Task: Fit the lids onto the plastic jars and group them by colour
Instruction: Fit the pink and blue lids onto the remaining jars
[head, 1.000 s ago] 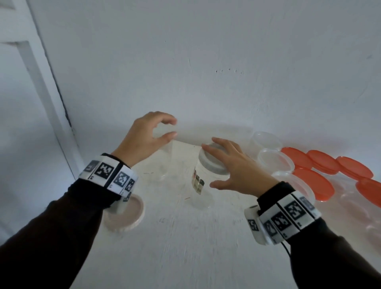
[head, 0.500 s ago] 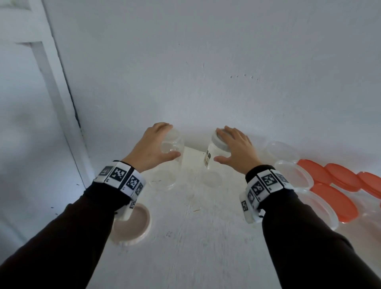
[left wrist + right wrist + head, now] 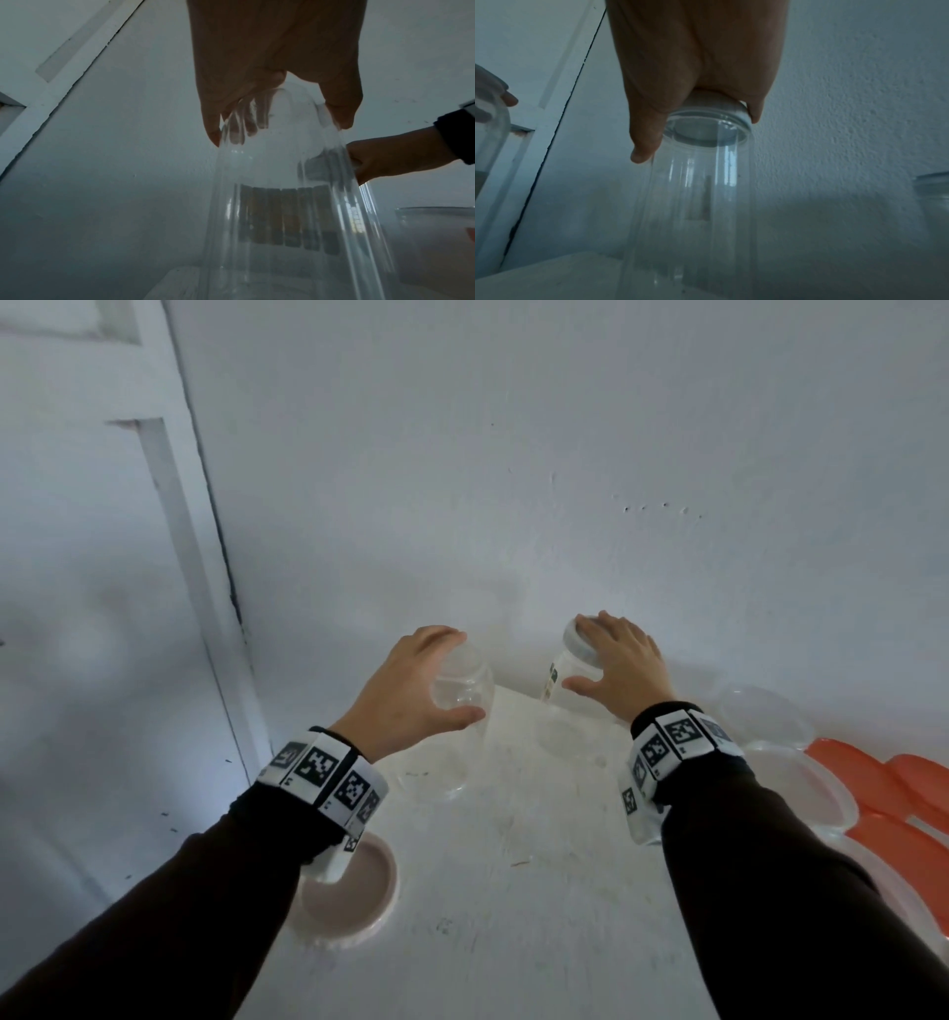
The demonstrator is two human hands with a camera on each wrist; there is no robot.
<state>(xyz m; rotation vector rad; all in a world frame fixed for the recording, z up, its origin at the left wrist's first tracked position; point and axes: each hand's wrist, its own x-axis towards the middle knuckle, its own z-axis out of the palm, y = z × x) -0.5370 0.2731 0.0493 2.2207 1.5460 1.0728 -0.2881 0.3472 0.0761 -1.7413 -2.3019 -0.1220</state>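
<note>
My left hand (image 3: 457, 675) grips the open rim of a clear lidless jar (image 3: 462, 737), fingers over the top and thumb on the near side. In the left wrist view the jar (image 3: 282, 213) hangs below my fingers (image 3: 213, 130). My right hand (image 3: 577, 654) is curled over the white lid (image 3: 575, 639) fitted on a second clear jar (image 3: 554, 690) with a small label. The right wrist view shows that lid (image 3: 706, 132) seated on the jar (image 3: 693, 203). Both jars are close to the back wall, about a hand's width apart.
A pale lid (image 3: 354, 891) lies open side up under my left forearm. Several orange lids (image 3: 847, 762) and open clear tubs (image 3: 765, 711) crowd the right side of the white table (image 3: 513, 891). A door frame (image 3: 205, 608) rises at left.
My left hand came down from hovering and took hold of the lidless jar's rim. My right hand moved the white-lidded jar back toward the wall.
</note>
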